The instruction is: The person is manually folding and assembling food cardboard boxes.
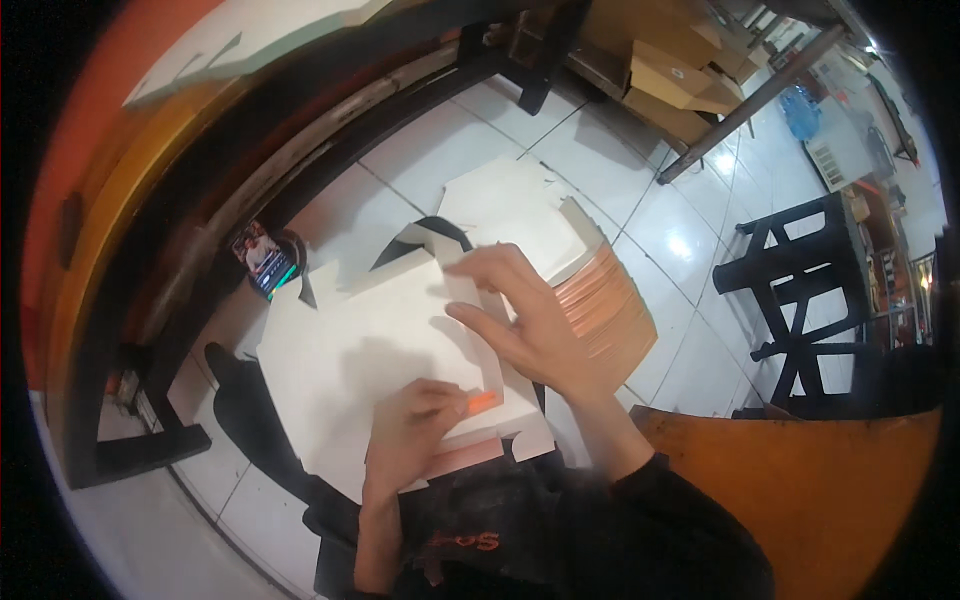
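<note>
- The person sits low over a white tiled floor (450, 150), with a flat white cardboard box blank (370, 350) lying across their lap.
- The left hand (410, 435) rests on the near edge of the blank; its fingers are curled and the fingertips press down on an orange flap (482, 401). Whether it pinches the flap or only pushes on it, I cannot tell.
- The right hand (525, 320) lies spread over the far right part of the same blank, fingers long and mostly open, pressing on the card rather than gripping it.
- Just beyond the right hand, a stack of flat blanks (600, 310) sits on the floor, white on top with orange edges showing down its side.
- To the left, near the blank's far corner, a phone (266, 260) with a lit screen lies on the floor.
- Far right stands a black stool (800, 290); brown cardboard boxes (670, 85) are piled at the far side.
</note>
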The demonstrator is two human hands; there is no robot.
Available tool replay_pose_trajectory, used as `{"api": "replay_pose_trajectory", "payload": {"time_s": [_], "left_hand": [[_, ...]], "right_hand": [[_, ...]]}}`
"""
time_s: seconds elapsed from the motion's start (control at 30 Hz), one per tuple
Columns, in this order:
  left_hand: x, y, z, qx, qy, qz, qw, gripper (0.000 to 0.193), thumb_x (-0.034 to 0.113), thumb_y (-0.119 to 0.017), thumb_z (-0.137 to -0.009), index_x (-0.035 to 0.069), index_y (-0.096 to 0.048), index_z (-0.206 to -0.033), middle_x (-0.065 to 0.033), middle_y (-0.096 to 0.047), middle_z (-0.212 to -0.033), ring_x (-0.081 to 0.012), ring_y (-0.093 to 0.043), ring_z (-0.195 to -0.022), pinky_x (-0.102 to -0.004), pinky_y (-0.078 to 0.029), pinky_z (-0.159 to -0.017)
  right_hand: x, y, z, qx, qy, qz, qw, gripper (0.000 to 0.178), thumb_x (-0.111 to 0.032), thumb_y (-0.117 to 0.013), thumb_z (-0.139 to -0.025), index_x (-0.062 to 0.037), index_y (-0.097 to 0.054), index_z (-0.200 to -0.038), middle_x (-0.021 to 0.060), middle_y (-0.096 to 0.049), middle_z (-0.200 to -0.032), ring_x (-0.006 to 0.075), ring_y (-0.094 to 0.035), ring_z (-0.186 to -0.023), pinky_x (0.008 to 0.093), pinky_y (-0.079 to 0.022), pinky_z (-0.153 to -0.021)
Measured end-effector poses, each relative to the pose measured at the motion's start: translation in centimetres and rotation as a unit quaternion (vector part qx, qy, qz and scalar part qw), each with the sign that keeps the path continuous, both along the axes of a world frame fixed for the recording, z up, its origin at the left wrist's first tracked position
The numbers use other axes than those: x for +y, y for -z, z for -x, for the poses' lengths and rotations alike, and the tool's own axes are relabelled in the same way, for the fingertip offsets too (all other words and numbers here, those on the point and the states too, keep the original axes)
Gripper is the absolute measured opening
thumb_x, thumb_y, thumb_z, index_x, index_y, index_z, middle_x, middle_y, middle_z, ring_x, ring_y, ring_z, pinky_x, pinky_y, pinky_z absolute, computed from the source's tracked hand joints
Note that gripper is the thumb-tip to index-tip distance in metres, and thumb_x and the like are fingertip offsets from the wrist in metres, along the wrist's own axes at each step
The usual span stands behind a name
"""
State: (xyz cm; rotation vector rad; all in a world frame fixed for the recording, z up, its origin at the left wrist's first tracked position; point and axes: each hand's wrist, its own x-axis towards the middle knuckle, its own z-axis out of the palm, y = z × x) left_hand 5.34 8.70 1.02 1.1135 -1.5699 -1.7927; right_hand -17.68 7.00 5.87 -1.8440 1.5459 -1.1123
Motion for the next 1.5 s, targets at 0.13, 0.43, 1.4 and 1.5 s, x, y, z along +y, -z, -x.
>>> {"api": "replay_pose_trajectory", "payload": {"time_s": [0.13,0.43,1.4,1.5], "left_hand": [[0.7,0.2,0.2,0.021,0.025,0.000,0.999,0.015,0.010,-0.077,-0.098,-0.002,-0.082,-0.104,-0.0119,-0.077,-0.110,-0.0175,-0.071,-0.101,-0.0314,-0.056,-0.091],[-2.3,-0.2,-0.5,0.014,-0.163,-0.030,0.986,0.034,0.027,-0.063,-0.109,-0.004,-0.075,-0.104,-0.0119,-0.077,-0.096,-0.0201,-0.075,-0.085,-0.0313,-0.061,-0.080],[-3.9,-0.9,2.9,0.259,-0.303,-0.102,0.911,0.034,0.018,-0.069,-0.108,0.000,-0.060,-0.136,-0.0156,-0.077,-0.115,-0.0196,-0.077,-0.101,-0.0331,-0.064,-0.090],[-3.8,-1.5,3.1,0.237,-0.301,-0.068,0.921,0.031,0.012,-0.066,-0.108,0.000,-0.060,-0.137,-0.0149,-0.078,-0.116,-0.0193,-0.078,-0.102,-0.0340,-0.067,-0.090]], "right_hand": [[-2.8,1.2,-0.8,0.026,0.072,0.111,0.991,0.054,-0.014,-0.075,-0.097,-0.0011,-0.056,-0.146,0.0207,-0.056,-0.136,0.0356,-0.064,-0.110,0.0417,-0.052,-0.097],[-2.6,1.5,-0.7,-0.058,0.074,0.083,0.992,0.017,-0.006,-0.073,-0.096,-0.0038,-0.078,-0.111,0.0118,-0.076,-0.103,0.0315,-0.071,-0.098,0.0383,-0.054,-0.087],[0.8,-0.9,-1.7,0.124,-0.013,0.166,0.978,0.033,-0.006,-0.082,-0.085,-0.0161,-0.082,-0.116,-0.0029,-0.080,-0.125,0.0237,-0.067,-0.114,0.0372,-0.046,-0.097],[1.0,-1.2,-1.5,0.139,-0.006,0.163,0.977,0.033,-0.008,-0.082,-0.086,-0.0164,-0.082,-0.118,-0.0029,-0.080,-0.125,0.0244,-0.068,-0.115,0.0378,-0.047,-0.099]]}}
